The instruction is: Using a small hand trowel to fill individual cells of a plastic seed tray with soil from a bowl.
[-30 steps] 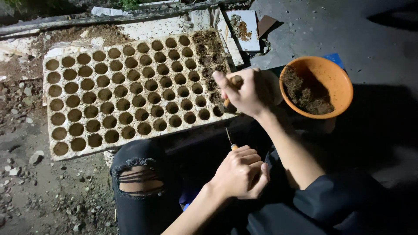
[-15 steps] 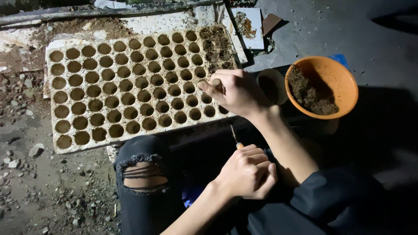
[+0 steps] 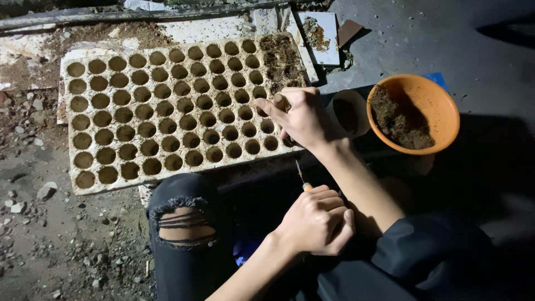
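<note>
A pale seedling tray (image 3: 139, 120) with many round cells lies on the ground; the cells in its right-hand columns hold dark soil (image 3: 278, 58). Over the tray's right edge my right hand (image 3: 298, 117) is closed round a short wooden stick (image 3: 278, 100), index finger stretched toward the cells. Lower down, above my lap, my left hand (image 3: 315, 220) is a fist round a thin tool (image 3: 301, 175) whose metal tip and orange collar poke out upward.
An orange bowl (image 3: 440, 97) partly filled with soil (image 3: 398, 120) sits to the right, beside a small pale cup (image 3: 348, 111). My knee in torn black jeans (image 3: 181, 223) is below the tray. Gravel and dirt lie at left, tiles (image 3: 320, 33) and planks behind.
My right hand has shifted left along the tray's right edge, from its lower right corner to a row higher up. The left hand has stayed put.
</note>
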